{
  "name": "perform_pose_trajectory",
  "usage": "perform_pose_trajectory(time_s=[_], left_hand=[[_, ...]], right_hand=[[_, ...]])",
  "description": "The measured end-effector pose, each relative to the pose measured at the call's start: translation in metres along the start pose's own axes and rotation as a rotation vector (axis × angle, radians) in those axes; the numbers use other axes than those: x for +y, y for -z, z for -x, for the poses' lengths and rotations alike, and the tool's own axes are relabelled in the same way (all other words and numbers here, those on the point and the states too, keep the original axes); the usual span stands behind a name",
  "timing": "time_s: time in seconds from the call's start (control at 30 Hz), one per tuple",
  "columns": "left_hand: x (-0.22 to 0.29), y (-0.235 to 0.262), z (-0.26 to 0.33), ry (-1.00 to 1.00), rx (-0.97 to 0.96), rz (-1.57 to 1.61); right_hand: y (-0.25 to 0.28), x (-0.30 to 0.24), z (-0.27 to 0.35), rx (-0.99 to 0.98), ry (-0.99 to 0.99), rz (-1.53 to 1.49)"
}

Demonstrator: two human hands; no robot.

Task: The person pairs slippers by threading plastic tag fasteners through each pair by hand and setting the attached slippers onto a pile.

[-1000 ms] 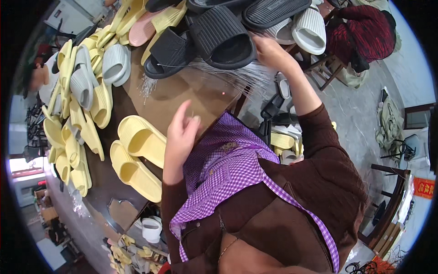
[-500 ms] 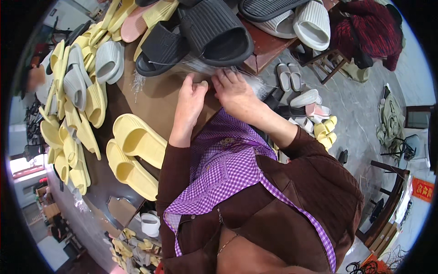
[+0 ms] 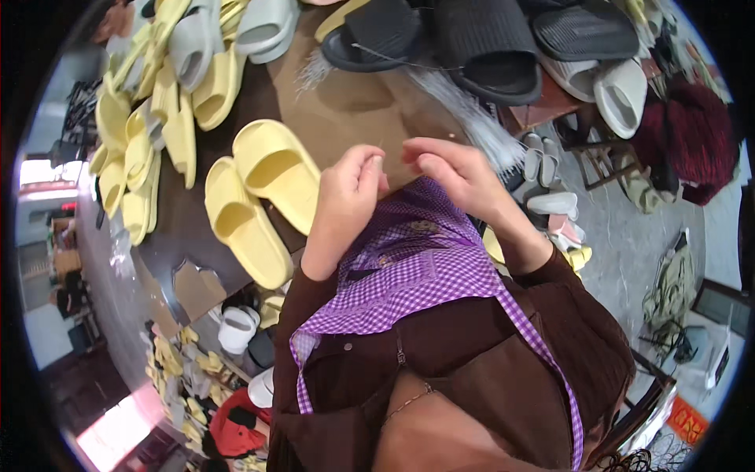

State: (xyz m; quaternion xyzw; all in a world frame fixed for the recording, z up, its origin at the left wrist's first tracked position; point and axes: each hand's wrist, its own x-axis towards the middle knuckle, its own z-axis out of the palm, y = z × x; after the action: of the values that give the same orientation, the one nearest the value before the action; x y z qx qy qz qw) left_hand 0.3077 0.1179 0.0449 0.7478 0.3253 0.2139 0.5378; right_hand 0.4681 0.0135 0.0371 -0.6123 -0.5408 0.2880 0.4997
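Note:
My left hand (image 3: 350, 189) and my right hand (image 3: 464, 177) are held a short gap apart over the near table edge, in front of my purple checked apron (image 3: 409, 283). Both have curled fingers pinched toward the thumb; whatever may be between them is too small to make out. Beyond them lies a bundle of thin clear plastic strands (image 3: 472, 126) on the brown cardboard (image 3: 338, 118). Two black slide slippers, a smaller one (image 3: 377, 35) and a larger one (image 3: 487, 47), lie behind it with a thin strand across them. A pair of yellow slippers (image 3: 248, 224) rests left of my left hand.
Yellow and grey slippers (image 3: 177, 102) are heaped at the table's left. White slippers (image 3: 621, 94) and another black slipper (image 3: 586, 31) lie at the far right. On the floor are a wooden stool (image 3: 609, 165), several pairs of slippers (image 3: 550, 204) and a yellow slipper pile (image 3: 185, 377).
Both hands have drawn back from the black slippers and strands toward my body, and sit farther apart. The view has shifted, so the strand bundle now shows more fully.

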Motion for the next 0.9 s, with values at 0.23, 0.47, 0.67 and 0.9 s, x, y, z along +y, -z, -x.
perform_pose_trajectory(time_s=[0.23,0.47,0.67,0.9], left_hand=[[-0.008,0.033,0.069,0.098,-0.033,-0.099],[-0.031,0.082,0.127,0.248,-0.076,0.057],[-0.035,0.102,0.116,0.044,0.377,-0.119],[-0.046,0.081,0.082,0.265,0.373,0.358]], right_hand=[[-0.069,0.009,-0.057,-0.33,-0.49,-0.905],[-0.092,-0.003,-0.076,-0.473,-0.429,-0.819],[-0.118,-0.026,-0.061,-0.627,-0.493,-0.651],[-0.136,-0.025,-0.042,-0.77,-0.495,-0.558]])
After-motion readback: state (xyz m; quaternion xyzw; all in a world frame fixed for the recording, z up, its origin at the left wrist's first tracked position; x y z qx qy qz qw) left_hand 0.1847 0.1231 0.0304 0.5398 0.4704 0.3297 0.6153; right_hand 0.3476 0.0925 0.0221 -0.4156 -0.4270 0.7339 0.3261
